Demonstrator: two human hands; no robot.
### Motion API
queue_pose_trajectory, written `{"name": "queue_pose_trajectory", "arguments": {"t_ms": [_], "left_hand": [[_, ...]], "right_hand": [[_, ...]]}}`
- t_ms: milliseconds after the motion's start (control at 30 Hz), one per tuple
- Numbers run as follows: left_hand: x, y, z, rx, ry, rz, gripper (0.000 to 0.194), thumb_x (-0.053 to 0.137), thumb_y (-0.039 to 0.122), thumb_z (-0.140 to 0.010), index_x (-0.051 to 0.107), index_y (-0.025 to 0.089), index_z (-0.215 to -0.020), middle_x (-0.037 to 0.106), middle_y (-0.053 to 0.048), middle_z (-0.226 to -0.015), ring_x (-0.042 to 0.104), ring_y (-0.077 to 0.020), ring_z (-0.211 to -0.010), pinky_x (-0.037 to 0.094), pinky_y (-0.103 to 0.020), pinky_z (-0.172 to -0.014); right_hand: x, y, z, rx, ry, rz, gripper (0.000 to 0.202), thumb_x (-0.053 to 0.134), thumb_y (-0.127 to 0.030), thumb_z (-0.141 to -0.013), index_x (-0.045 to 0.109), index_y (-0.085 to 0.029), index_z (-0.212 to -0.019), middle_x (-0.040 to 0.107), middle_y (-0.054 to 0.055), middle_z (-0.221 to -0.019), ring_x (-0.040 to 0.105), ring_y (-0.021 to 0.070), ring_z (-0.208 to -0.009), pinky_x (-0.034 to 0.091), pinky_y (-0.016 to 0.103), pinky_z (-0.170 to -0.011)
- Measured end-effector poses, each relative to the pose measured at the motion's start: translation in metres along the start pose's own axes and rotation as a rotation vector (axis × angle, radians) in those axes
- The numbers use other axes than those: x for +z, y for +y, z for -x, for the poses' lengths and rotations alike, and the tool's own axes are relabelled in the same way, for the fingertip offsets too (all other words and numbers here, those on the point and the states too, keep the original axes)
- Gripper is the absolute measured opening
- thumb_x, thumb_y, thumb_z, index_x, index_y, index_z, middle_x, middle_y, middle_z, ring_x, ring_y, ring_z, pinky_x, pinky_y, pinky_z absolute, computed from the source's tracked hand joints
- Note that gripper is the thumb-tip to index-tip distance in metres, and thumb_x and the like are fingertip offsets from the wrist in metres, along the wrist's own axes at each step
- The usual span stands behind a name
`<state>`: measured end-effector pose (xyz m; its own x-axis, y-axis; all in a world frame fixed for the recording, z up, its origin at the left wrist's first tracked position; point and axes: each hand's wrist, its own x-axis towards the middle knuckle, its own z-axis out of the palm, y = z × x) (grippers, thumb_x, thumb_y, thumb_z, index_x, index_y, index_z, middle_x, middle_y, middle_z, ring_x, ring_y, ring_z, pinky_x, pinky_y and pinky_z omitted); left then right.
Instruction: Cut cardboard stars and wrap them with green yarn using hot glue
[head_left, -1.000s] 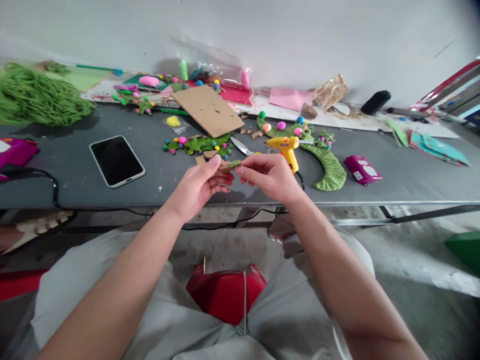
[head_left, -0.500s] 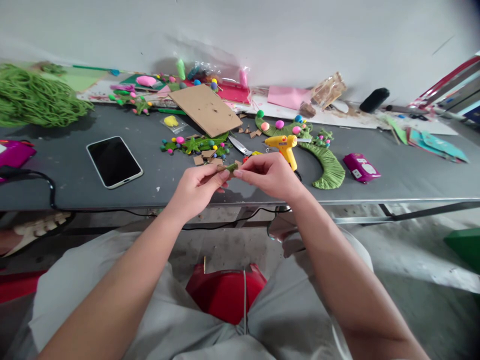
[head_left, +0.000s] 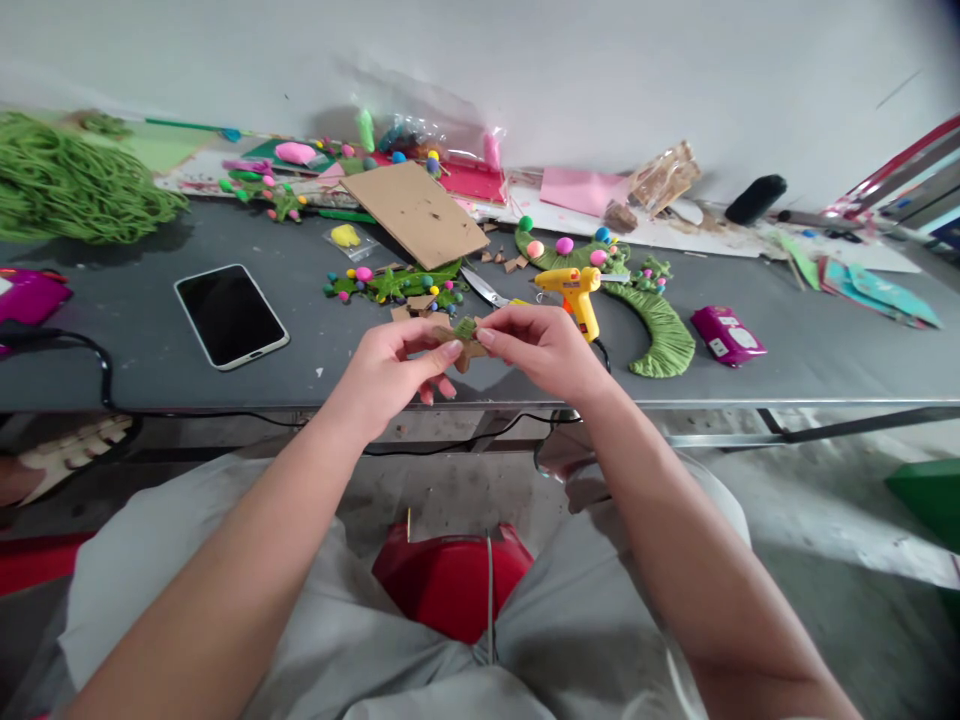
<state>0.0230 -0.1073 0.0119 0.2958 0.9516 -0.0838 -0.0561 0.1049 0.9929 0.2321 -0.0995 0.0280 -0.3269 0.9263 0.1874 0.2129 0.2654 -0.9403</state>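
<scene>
Between my two hands, just above the table's front part, is a small cardboard star (head_left: 466, 350) partly wrapped in green yarn. My left hand (head_left: 394, 372) pinches its left side between thumb and fingers. At its right edge my right hand (head_left: 544, 350) has thumb and forefinger closed on the star or its yarn; which one is too small to tell. Just behind the hands lie cardboard scraps (head_left: 415, 308), scissors (head_left: 484, 288) and a yellow glue gun (head_left: 574, 290). A green yarn-wrapped crescent (head_left: 664, 335) with pompoms curves to the right.
A phone (head_left: 231, 316) lies at left, near a heap of green yarn (head_left: 75, 185). A cardboard sheet (head_left: 416, 213) and decorated green stars (head_left: 390, 285) lie behind my hands. A purple packet (head_left: 727, 335) sits at right. A black cable (head_left: 225, 417) runs along the front edge.
The star has turned in my fingers, so its cardboard points and flat face now show. My left fingers have spread a little below it. The view has shifted slightly.
</scene>
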Motion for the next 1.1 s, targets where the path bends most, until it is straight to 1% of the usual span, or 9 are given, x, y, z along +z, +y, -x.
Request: {"name": "queue_pose_trajectory", "arguments": {"t_ms": [167,333,433,500,600,667,900,1000,1100], "left_hand": [[0.001,0.003,-0.001,-0.074,-0.013,0.18,0.042,0.087,0.028,-0.074,0.066,0.017,-0.109,0.069,-0.003,-0.074,0.061,-0.0127,-0.058,0.045,-0.024,-0.053],[0.003,0.001,-0.002,-0.084,-0.013,0.279,0.028,0.08,0.02,-0.078,0.071,0.018,-0.104,0.067,-0.003,-0.079,0.054,-0.0097,-0.058,0.038,-0.022,-0.051],[0.004,-0.001,-0.003,-0.08,-0.034,0.303,0.017,0.079,0.023,-0.079,0.076,0.017,-0.095,0.069,-0.005,-0.086,0.056,-0.0109,-0.063,0.041,-0.023,-0.053],[0.004,-0.003,-0.003,-0.098,-0.064,0.321,0.019,0.077,0.033,-0.083,0.077,0.016,-0.092,0.07,-0.007,-0.089,0.059,-0.0132,-0.068,0.045,-0.024,-0.057],[0.003,-0.004,-0.003,-0.112,-0.099,0.311,0.034,0.071,0.05,-0.088,0.077,0.018,-0.093,0.072,-0.008,-0.091,0.064,-0.0179,-0.079,0.051,-0.027,-0.066],[0.002,-0.006,-0.003,-0.091,-0.112,0.26,0.039,0.07,0.056,-0.088,0.078,0.018,-0.093,0.073,-0.009,-0.094,0.066,-0.0207,-0.085,0.052,-0.028,-0.07],[-0.001,-0.012,-0.002,-0.019,-0.043,0.042,0.029,0.078,0.046,-0.084,0.081,0.019,-0.095,0.076,-0.01,-0.103,0.067,-0.0234,-0.096,0.051,-0.028,-0.071],[0.002,-0.012,-0.002,-0.01,-0.052,0.061,0.03,0.079,0.043,-0.085,0.081,0.019,-0.102,0.076,-0.009,-0.105,0.069,-0.0224,-0.097,0.056,-0.031,-0.083],[0.005,-0.012,-0.001,-0.007,-0.037,0.109,0.028,0.079,0.042,-0.085,0.081,0.019,-0.101,0.076,-0.008,-0.105,0.071,-0.0208,-0.097,0.057,-0.036,-0.096]], "right_hand": [[0.002,0.002,0.001,0.056,-0.052,-0.105,0.032,0.077,-0.046,-0.083,0.074,-0.015,-0.09,0.066,0.001,-0.074,0.054,0.0104,-0.064,0.046,0.024,-0.059],[0.005,0.005,0.001,0.047,-0.049,-0.135,0.031,0.077,-0.046,-0.082,0.073,-0.016,-0.089,0.067,0.001,-0.075,0.054,0.0098,-0.063,0.046,0.023,-0.057],[0.006,0.004,0.001,0.046,-0.033,-0.137,0.03,0.077,-0.045,-0.082,0.073,-0.015,-0.088,0.07,0.002,-0.078,0.054,0.0099,-0.064,0.045,0.023,-0.057],[0.007,0.004,0.001,0.042,-0.011,-0.132,0.029,0.077,-0.043,-0.082,0.074,-0.015,-0.089,0.07,0.003,-0.078,0.054,0.01,-0.063,0.045,0.023,-0.057],[0.008,0.004,0.001,0.034,0.001,-0.099,0.027,0.074,-0.041,-0.084,0.074,-0.015,-0.088,0.071,0.003,-0.079,0.055,0.0102,-0.064,0.045,0.024,-0.057],[0.008,0.005,0.001,0.024,-0.001,-0.071,0.025,0.073,-0.041,-0.085,0.074,-0.016,-0.087,0.071,0.003,-0.077,0.055,0.0107,-0.064,0.046,0.024,-0.058],[0.009,0.008,0.002,0.001,0.007,-0.036,0.028,0.076,-0.042,-0.083,0.077,-0.014,-0.084,0.069,0.002,-0.072,0.054,0.0108,-0.064,0.042,0.025,-0.057],[0.011,0.008,0.002,0.02,0.051,-0.032,0.028,0.079,-0.042,-0.08,0.077,-0.014,-0.081,0.067,0.001,-0.068,0.051,0.0095,-0.06,0.041,0.024,-0.056],[0.014,0.009,0.001,0.03,0.106,-0.043,0.027,0.082,-0.04,-0.077,0.076,-0.014,-0.077,0.066,0.0,-0.065,0.049,0.0085,-0.058,0.04,0.024,-0.055]]}}
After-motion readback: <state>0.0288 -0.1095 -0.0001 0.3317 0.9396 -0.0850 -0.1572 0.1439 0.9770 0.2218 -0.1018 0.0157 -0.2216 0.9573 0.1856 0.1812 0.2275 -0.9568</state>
